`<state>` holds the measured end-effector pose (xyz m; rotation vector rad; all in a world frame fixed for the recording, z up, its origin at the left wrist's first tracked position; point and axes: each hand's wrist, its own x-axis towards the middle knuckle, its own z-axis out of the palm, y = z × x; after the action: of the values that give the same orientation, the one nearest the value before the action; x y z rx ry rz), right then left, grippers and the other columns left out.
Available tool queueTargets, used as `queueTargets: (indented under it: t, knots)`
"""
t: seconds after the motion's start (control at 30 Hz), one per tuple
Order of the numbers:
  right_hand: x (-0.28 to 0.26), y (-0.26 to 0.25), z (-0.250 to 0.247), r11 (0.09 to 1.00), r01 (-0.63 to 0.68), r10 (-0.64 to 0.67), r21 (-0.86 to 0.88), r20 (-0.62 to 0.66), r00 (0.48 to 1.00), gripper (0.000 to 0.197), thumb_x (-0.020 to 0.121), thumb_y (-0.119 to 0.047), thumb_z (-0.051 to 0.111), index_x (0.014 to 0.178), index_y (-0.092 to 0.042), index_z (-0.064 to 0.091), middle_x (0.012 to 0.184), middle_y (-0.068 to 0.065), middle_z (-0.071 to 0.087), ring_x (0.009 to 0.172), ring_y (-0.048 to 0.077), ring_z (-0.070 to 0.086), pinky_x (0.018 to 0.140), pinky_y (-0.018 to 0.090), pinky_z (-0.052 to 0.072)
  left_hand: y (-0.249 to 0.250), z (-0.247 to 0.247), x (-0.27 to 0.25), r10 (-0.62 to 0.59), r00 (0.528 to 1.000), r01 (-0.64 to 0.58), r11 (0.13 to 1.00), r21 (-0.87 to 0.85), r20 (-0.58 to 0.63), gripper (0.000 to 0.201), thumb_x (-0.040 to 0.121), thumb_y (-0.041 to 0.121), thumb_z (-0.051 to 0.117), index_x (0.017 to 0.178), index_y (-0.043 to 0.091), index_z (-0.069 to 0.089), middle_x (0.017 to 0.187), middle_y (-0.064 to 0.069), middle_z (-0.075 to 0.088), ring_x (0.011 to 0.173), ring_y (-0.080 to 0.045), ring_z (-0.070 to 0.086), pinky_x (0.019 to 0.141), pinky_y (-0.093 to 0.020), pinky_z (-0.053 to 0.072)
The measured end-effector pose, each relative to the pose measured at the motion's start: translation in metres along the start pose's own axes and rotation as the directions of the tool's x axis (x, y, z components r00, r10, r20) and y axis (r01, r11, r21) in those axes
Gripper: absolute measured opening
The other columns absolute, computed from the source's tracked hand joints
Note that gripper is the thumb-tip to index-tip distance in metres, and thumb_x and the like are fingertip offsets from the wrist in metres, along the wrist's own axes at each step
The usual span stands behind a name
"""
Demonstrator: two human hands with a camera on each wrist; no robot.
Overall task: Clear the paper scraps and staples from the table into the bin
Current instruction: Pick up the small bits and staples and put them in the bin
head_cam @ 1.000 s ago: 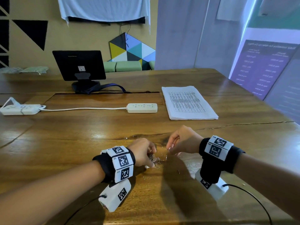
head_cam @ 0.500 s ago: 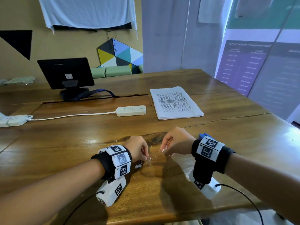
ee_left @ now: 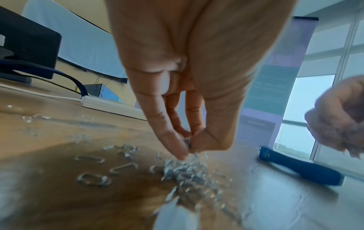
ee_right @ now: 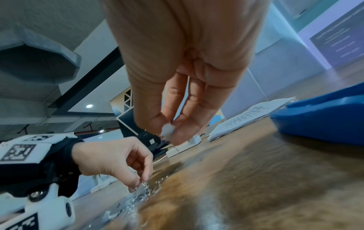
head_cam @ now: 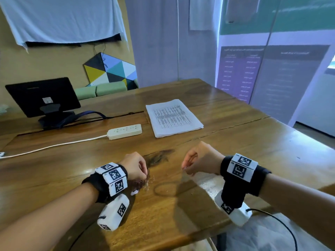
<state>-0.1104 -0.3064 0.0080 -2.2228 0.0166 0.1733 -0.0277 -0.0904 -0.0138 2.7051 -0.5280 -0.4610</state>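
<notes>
A heap of small silver staples [ee_left: 189, 172] lies on the wooden table [head_cam: 235, 142], seen also as staples [head_cam: 147, 182] near the front edge. My left hand [head_cam: 135, 167] hangs over the heap, and its thumb and forefinger pinch a few staples [ee_left: 188, 142]. A white paper scrap [ee_left: 175, 216] lies just in front of the heap. My right hand [head_cam: 199, 160] is lifted off the table to the right and pinches a small white paper scrap [ee_right: 168, 130]. The bin is not in view.
A blue stapler [ee_left: 301, 168] lies on the table right of the staples. Further back are a stack of printed sheets [head_cam: 173, 117], a white power strip [head_cam: 125, 131] with its cord, and a black monitor [head_cam: 41, 96]. The table's front edge [head_cam: 163, 240] is close.
My hands have moved apart: the right hand rose and went right with a paper scrap. The left hand stays at the staple heap. The head view has turned right.
</notes>
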Motion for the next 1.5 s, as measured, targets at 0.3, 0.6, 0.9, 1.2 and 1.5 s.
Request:
queueTargets:
  t: [0.3,0.6,0.9,1.2,1.5]
  knots:
    - [-0.052,0.048,-0.061,0.993,0.002,0.021,0.118,-0.193,0.981,0.013,0.068,0.007,0.072,0.066,-0.006,0.073,0.054,0.005,0.066,0.050,0.014,0.060,0.057,0.027,0.055,0.064,-0.013,-0.010,0.238,0.969,-0.248,0.930,-0.270,-0.070,0.016,0.066,0.001,0.074,0.061,0.016,0.070,0.066,-0.002,0.070,0.058,-0.006,0.061,0.058,-0.018,0.049]
    - [-0.158,0.125,-0.104,0.979,-0.136,0.186,0.149,-0.399,0.898,0.015,0.067,0.004,0.075,0.064,-0.011,0.075,0.054,0.002,0.068,0.047,0.006,0.058,0.050,0.016,0.049,0.198,0.034,-0.021,0.571,0.812,-0.471,0.762,-0.444,0.117,0.015,0.069,-0.006,0.069,0.069,0.009,0.069,0.057,0.009,0.064,0.051,0.004,0.056,0.051,-0.009,0.043]
    - [-0.258,0.230,-0.088,0.837,-0.382,0.510,0.392,-0.305,0.804,0.019,0.067,0.016,0.070,0.064,-0.002,0.073,0.057,0.012,0.068,0.048,0.014,0.061,0.052,0.023,0.052,0.312,0.127,-0.030,0.737,0.612,-0.541,0.656,-0.526,0.289,0.017,0.069,-0.004,0.070,0.065,0.013,0.067,0.057,0.001,0.063,0.049,-0.003,0.056,0.049,-0.015,0.046]
    - [-0.303,0.360,-0.025,0.532,-0.616,0.830,0.581,-0.215,0.514,0.024,0.068,0.012,0.067,0.055,-0.008,0.068,0.045,0.002,0.063,0.041,0.012,0.058,0.053,0.027,0.055,0.376,0.261,-0.032,0.704,0.520,-0.606,0.703,-0.373,0.483,0.008,0.070,0.004,0.068,0.074,0.009,0.072,0.054,0.009,0.055,0.047,0.000,0.050,0.051,-0.012,0.044]
    - [-0.314,0.415,0.021,0.351,-0.655,0.933,0.669,-0.194,0.302,0.022,0.072,0.008,0.064,0.059,-0.009,0.064,0.032,-0.009,0.053,0.029,0.000,0.050,0.043,0.014,0.050,0.380,0.375,-0.027,0.554,0.563,-0.545,0.807,-0.228,0.613,0.019,0.074,-0.002,0.060,0.086,0.006,0.073,0.057,0.005,0.057,0.051,-0.006,0.050,0.044,-0.008,0.039]
